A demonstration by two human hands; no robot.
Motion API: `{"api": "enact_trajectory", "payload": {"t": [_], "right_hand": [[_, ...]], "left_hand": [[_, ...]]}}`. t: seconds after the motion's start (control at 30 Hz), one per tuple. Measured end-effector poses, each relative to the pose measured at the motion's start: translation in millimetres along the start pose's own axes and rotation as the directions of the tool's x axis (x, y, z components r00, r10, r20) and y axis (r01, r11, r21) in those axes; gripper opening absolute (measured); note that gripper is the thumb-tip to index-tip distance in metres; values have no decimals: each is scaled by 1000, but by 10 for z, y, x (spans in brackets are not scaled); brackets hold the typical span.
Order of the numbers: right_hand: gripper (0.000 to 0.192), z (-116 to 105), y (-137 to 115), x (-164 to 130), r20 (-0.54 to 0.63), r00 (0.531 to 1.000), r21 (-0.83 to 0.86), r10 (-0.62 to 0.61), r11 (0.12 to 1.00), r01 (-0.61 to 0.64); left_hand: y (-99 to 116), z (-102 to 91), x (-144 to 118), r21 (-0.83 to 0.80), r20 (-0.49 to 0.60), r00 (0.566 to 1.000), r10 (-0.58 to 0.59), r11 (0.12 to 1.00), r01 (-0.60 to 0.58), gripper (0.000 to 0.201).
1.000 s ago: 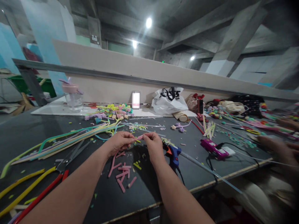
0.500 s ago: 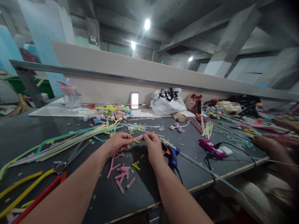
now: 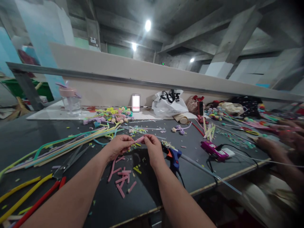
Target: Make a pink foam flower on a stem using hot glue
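Observation:
Between my two hands stretches a short pink piece of chenille stem [image 3: 139,139], held over the dark table. My left hand [image 3: 122,146] pinches its left end, fingers curled. At the other end, my right hand [image 3: 152,147] grips it between thumb and fingertips. Below them lie several cut pink stem pieces [image 3: 123,177] and a few yellow-green bits [image 3: 137,169]. A blue glue gun [image 3: 175,158] with an orange part rests just right of my right hand. Left of my left forearm are large scissors [image 3: 60,171] with yellow and red handles.
Long chenille stems [image 3: 71,144] and a heap of small coloured pieces [image 3: 109,115] lie at the left. Farther back stand a water jug [image 3: 72,103], a lit phone [image 3: 136,103] and a white bag [image 3: 169,104]. A purple power strip [image 3: 215,150] and another person's hands [image 3: 270,147] are at the right.
The view has shifted slightly. Both hands stay at the pink chenille stem, which now shows a little more of its length between the fingers.

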State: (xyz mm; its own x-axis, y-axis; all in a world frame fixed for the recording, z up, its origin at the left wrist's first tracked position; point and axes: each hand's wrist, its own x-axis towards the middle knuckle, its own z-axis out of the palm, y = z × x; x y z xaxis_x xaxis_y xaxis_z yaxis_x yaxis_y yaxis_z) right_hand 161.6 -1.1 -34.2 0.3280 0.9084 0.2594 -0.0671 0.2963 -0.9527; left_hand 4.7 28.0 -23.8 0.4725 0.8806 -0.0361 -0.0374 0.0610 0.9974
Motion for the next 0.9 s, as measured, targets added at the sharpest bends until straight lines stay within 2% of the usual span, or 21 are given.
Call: {"api": "enact_trajectory", "payload": {"t": [0.17,0.27,0.33,0.4,0.47,0.53,0.67,0.8,0.9], "right_hand": [[22,-29,0,15,-82,995,-1,51,999,-52],[19,-30,-12,2,-58,996,17,71,997,-70],[18,1,-38,-32,35,995,34,94,995,-95],[20,60,-74,-88,190,974,43,127,990,-137],[24,132,-108,-151,350,924,42,153,983,-179],[26,197,-124,-198,460,873,37,163,978,-203],[27,239,-110,-208,535,828,36,169,974,-222],[28,185,-143,-187,582,793,81,177,959,-273],[28,146,-228,-214,657,729,120,194,927,-355]], "left_hand": [[24,61,-13,-27,-100,993,57,998,-60,24],[65,106,-17,-87,-138,985,101,990,-114,22],[103,138,-21,-156,-161,979,126,976,-151,20],[138,172,-25,-228,-178,975,136,958,-175,19],[159,207,-32,-288,-180,975,130,941,-179,20],[166,237,-41,-331,-171,978,115,929,-167,21],[182,266,-72,-387,-144,985,99,910,-148,21],[241,247,-125,-418,-12,996,89,905,-86,20],[282,227,-166,-441,59,994,93,896,-58,17]]}}
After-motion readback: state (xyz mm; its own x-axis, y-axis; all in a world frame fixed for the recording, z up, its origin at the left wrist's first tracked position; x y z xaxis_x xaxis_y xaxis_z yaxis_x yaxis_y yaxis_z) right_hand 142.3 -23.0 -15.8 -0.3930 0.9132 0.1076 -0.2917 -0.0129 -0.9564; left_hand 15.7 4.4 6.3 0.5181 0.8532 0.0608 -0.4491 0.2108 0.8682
